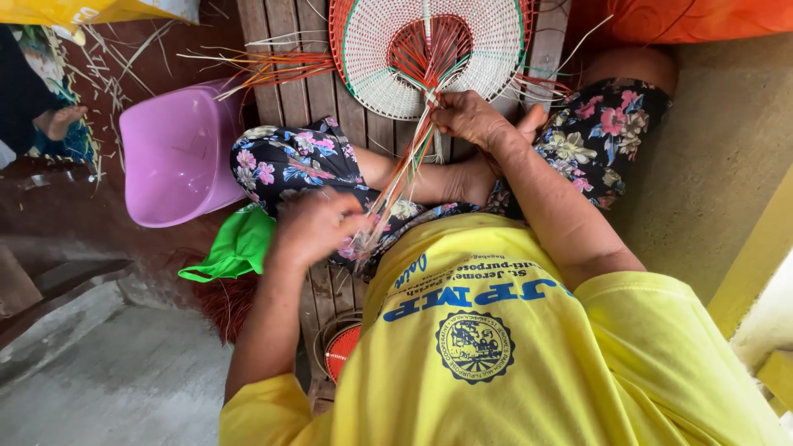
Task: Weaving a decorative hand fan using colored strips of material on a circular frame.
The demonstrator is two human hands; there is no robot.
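A round woven fan [429,49], white with a red centre and green and red edging, lies on wooden slats [285,99] in front of my crossed legs. Its loose strands [405,169] run in a bundle from the fan's base toward my lap. My right hand [471,120] pinches the bundle just below the fan. My left hand [318,227] grips the strands' free ends near my left knee, pulling them taut. I sit in floral trousers and a yellow shirt.
A pink plastic basin [178,153] stands at the left, with a green cloth [235,248] beside my left knee. Loose red and green strips [256,70] fan out left of the weaving. Another small woven piece [340,347] lies under my left arm. Someone's foot [59,121] shows far left.
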